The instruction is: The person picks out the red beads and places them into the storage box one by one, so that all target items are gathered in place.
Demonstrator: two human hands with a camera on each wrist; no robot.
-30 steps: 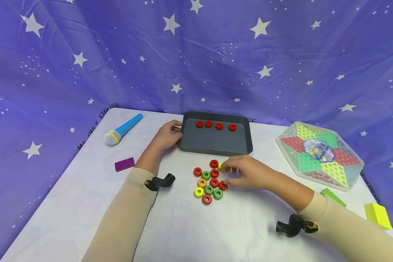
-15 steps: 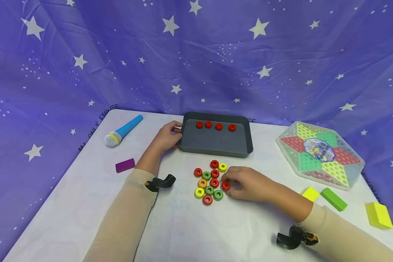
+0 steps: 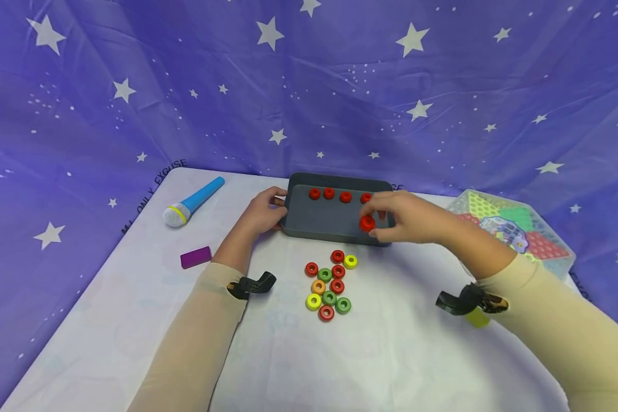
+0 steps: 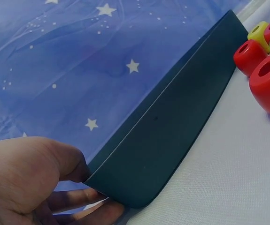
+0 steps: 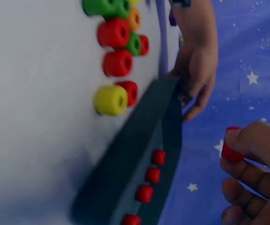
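Worktop w/ dark tray: your left hand grips tray's left edge, steadying it. Right hand pinches red ring over tray's right front, near row of 4 red rings. Step looks like placing; next prob lower & release beside row.

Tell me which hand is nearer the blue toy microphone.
Left. The left hand grips the grey tray's left edge, closer to the blue microphone; the right hand pinches a red ring farther right.
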